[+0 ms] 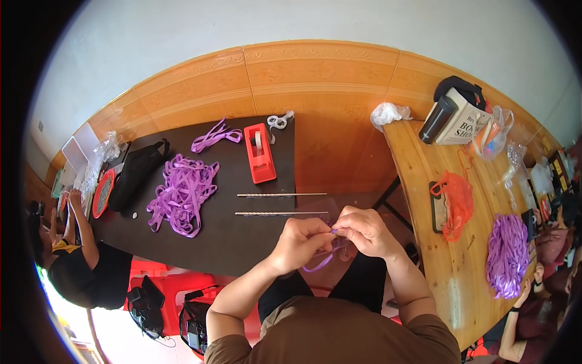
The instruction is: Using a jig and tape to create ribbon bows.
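My left hand [303, 242] and my right hand [365, 233] meet in front of my lap, fingertips pinched together on a narrow purple ribbon [320, 265]. A loop of it hangs below my left hand; the part between the fingertips is mostly hidden. Just beyond my hands, two thin pale sticks [260, 213] lie parallel on the dark table [230, 252], partly past its right edge. A tangled heap of purple ribbon [182, 194] and a smaller ribbon bundle [215, 136] lie farther left. A red tape dispenser [260, 161] and white-handled scissors [279, 121] are at the back.
A wooden table [418, 182] at right bears a purple ribbon bundle [508, 256], red plastic bag [458, 206], phone [438, 207], dark tumbler [438, 120] and tote bag [464, 124]. A black pouch [140, 173] lies left. Other people sit at both sides; red stools [176, 291] stand lower left.
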Demonstrator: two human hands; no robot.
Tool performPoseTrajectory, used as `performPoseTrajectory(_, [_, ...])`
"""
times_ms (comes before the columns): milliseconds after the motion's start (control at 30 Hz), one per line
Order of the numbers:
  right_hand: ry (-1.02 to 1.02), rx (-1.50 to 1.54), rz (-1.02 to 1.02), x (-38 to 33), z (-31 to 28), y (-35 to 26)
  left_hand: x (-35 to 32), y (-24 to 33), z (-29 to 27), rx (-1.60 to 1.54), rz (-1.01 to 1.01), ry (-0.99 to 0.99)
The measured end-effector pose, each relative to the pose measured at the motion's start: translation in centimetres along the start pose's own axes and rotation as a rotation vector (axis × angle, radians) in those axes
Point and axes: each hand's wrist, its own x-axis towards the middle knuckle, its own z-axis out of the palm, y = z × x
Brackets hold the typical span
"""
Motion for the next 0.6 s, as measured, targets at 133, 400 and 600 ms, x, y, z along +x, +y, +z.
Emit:
performPoseTrajectory(133, [0.009,0.086,0.127,0.1,0.4,-0.1,-0.1,-0.1,0.7,0.759,0.593,0.173])
performPoseTrajectory(400, [0.069,-0.246,0.033,-0.7,-0.8,2.1,0.4,0.1,-1.3,-0.215,-0.275,0.062])
performPoseTrajectory(600, [0.229,-0.685,-0.222,-0.9,-0.2,2.9,0.5,-0.4,-1.8,-0.397,-0.379,-0.048])
